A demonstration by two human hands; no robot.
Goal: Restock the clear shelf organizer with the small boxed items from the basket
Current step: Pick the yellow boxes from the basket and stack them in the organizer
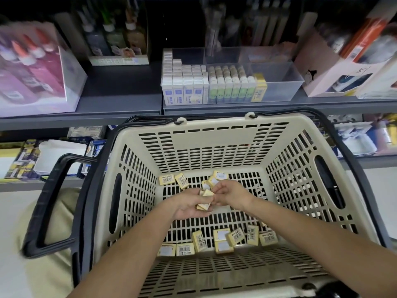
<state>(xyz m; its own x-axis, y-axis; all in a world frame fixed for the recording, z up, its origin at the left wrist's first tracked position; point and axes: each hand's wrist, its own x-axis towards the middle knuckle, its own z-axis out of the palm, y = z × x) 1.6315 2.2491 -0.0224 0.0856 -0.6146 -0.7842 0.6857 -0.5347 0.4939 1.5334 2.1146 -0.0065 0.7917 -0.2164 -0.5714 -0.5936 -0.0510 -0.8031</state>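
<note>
shop, stocked shelves (120, 104), shopping basket (214, 127)

Small yellow barcoded boxes (235, 238) lie scattered in the beige slotted basket (137, 186); the clear organizer (285, 82) on the shelf stands partly filled.

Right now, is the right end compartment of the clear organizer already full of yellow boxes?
No, the clear organizer holds only one row of yellow boxes at that compartment's left side.

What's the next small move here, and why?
Probably lift both hands out of the basket toward the clear organizer. The left hand already holds several small yellow boxes, the right hand is adding to them, and the organizer's right section holds only one column of yellow boxes.
</note>
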